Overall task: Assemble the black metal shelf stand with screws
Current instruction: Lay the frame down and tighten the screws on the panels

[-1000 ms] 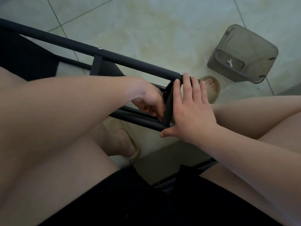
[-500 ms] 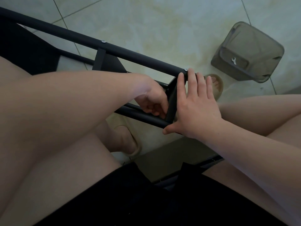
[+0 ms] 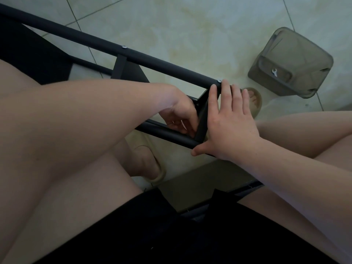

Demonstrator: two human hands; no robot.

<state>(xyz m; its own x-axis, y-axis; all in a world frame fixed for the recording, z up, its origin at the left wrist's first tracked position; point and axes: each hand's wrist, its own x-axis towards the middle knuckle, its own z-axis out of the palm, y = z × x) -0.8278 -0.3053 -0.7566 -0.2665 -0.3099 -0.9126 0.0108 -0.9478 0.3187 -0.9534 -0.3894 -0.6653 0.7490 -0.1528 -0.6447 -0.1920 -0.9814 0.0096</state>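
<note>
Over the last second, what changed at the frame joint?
No real change; only the view drifted slightly. The right hand still presses flat against the black end bar, and the left hand keeps its fingers curled at the bar's lower joint. Nothing picked up or released.

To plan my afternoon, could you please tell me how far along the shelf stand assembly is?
Done: two screws sit in the upper tube. In hand: the right hand presses flat on the end crossbar while the left hand curls at its lower joint; any screw there is hidden. Left: probably that joint; the wrench lies on the grey bin.
</note>
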